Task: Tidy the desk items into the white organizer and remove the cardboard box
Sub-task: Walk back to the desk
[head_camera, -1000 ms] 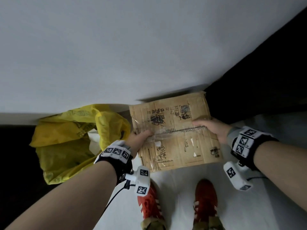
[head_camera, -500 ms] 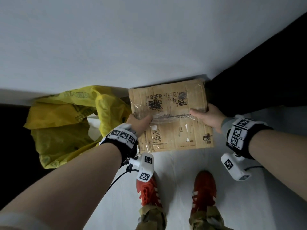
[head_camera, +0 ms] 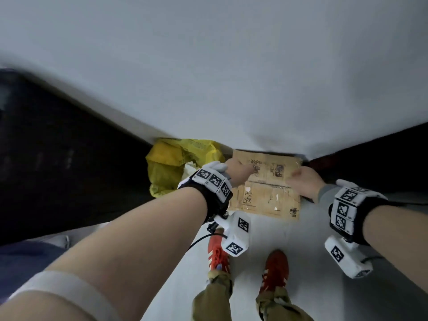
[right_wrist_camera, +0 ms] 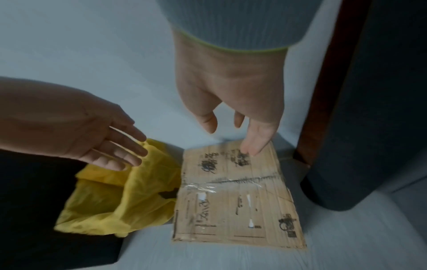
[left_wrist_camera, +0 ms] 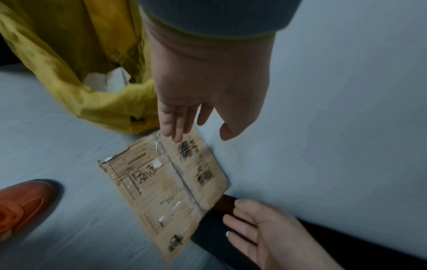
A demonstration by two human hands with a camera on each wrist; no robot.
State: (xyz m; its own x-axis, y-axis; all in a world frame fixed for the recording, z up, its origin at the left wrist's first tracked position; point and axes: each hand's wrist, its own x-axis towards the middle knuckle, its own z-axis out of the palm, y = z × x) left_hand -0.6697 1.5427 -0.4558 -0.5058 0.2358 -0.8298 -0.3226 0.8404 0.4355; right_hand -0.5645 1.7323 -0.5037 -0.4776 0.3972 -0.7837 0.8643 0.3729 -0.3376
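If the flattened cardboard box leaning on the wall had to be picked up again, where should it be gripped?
Probably by its two short side edges, one hand each side: the cardboard box leans flat against the wall, bottom edge on the floor, with the yellow bag crowding its left edge.

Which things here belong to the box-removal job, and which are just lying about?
Part of the job:
- flattened cardboard box, leaning against the white wall
- left hand, open
- right hand, open

Just lying about:
- yellow plastic bag beside the box
- dark furniture at right
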